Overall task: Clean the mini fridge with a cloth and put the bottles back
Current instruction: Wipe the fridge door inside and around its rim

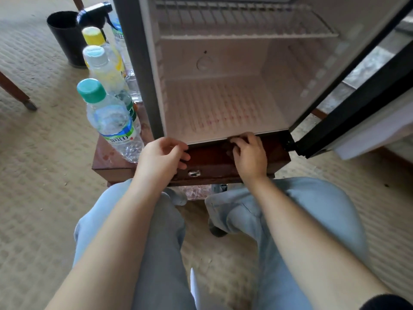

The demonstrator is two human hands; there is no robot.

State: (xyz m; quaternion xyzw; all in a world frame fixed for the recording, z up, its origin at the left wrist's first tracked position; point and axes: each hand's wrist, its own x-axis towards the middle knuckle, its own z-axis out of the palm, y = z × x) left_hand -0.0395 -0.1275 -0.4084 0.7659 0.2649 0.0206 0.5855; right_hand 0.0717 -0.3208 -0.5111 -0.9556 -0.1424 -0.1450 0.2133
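The mini fridge stands open on a low wooden table; its white inside holds only a wire shelf. Several plastic bottles stand left of it: a green-capped water bottle, a pale-capped one and a yellow-capped one. Both hands are at the table's front edge, just below the fridge floor. My right hand curls its fingers round a dark reddish-brown cloth that blends with the wood. My left hand pinches what looks like the cloth's other end.
A black spray bottle and a black bin stand behind the bottles. The fridge door hangs open to the right. A drawer pull sits in the table front. My knees in jeans are close below, on beige carpet.
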